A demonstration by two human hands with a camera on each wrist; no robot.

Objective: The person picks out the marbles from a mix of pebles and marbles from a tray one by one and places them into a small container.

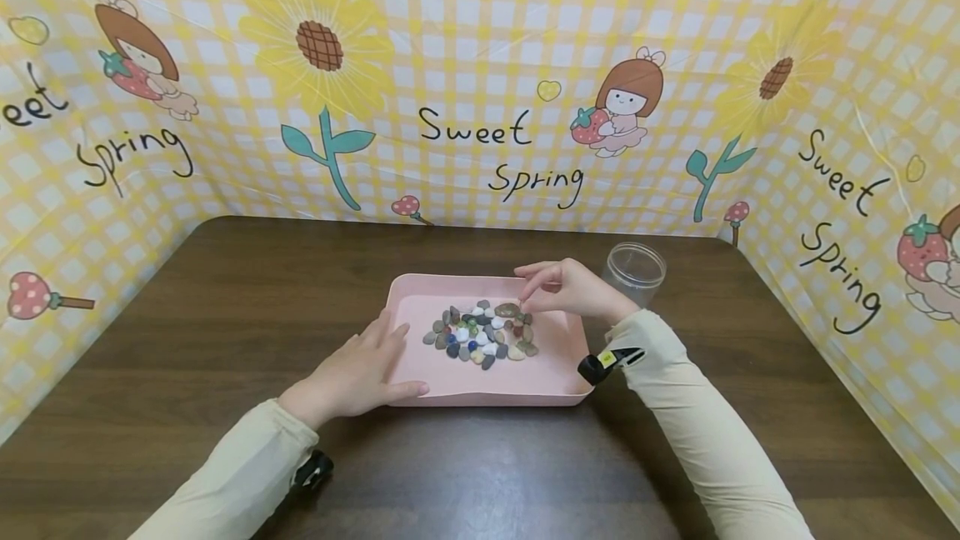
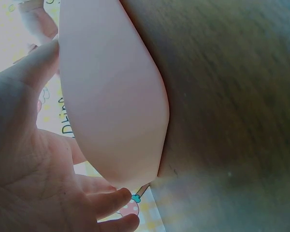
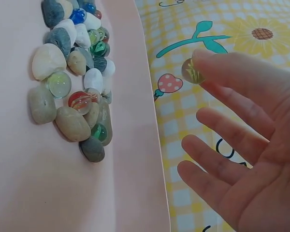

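Observation:
A pink tray holds a heap of pebbles in grey, white and tan, with glass marbles mixed among them. Above the tray's far right part, my right hand pinches a clear glass marble with a yellow-green swirl between thumb and index finger. Its other fingers are spread and hold nothing. At the tray's left side rests my left hand, fingers extended along the rim and thumb across the near left corner. The tray's outer wall covers part of these fingers in the left wrist view.
A clear round jar stands behind the tray to the right, partly covered by my right wrist. The brown wooden table is bordered by a yellow checked cloth at the back and both sides.

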